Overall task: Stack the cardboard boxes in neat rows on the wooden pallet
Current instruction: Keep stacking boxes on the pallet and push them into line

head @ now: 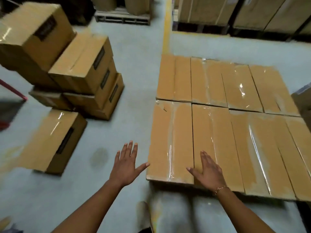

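Bearing blurred, unreadable labels [99, 58]: stacked boxes [79, 68]

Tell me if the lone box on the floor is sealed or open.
Sealed: the lone box has its top flaps closed flat, with glossy tape along the seam.

**Dim light, smeared edges**

Overhead light throws glare streaks off the tape [241, 89] on the flat layer of boxes [181, 78]. Left of it, the loose boxes [80, 68] smear with motion blur; beyond it, darkness deepens.
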Demonstrator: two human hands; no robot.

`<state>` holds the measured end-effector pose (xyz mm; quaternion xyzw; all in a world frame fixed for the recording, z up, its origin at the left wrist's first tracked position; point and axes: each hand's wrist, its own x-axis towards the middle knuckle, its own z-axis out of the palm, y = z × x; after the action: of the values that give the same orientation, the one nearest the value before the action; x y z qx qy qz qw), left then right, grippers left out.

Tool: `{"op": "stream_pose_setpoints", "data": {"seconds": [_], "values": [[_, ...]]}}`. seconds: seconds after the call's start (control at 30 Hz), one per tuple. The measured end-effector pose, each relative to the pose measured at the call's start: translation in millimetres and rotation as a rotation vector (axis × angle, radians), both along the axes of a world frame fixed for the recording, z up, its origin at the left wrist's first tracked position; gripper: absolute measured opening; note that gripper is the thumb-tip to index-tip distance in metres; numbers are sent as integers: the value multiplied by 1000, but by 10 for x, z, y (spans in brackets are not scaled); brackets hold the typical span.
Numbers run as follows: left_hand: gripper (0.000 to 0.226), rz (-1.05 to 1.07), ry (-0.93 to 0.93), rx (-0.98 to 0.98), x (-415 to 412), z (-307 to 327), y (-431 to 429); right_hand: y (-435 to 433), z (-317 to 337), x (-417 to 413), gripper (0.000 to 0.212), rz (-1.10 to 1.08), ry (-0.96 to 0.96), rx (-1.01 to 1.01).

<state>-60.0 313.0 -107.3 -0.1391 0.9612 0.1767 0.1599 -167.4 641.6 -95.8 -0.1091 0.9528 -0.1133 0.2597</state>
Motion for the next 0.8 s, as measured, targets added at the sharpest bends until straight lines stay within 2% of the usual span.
{"op": "stream_pose_setpoints", "data": {"seconds": [0.17,0.3,0.4,0.5,0.63,0.8], "values": [[120,164,86,12,234,629,-360,-412,481,111,95,85,25,-97],[110,286,133,5,602,904,-575,-768,688,183,91,180,5,-180],[107,386,165,3,919,1024,-732,-1078,759,270,89,267,-30,-247],[124,469,161,10,1247,1101,-863,-1371,813,396,89,338,-84,-274],[121,593,181,33,1620,1136,-1149,-1861,915,526,102,392,-135,-313],[121,709,163,56,2008,1017,-1733,-2706,827,656,85,470,-177,-324]]}}
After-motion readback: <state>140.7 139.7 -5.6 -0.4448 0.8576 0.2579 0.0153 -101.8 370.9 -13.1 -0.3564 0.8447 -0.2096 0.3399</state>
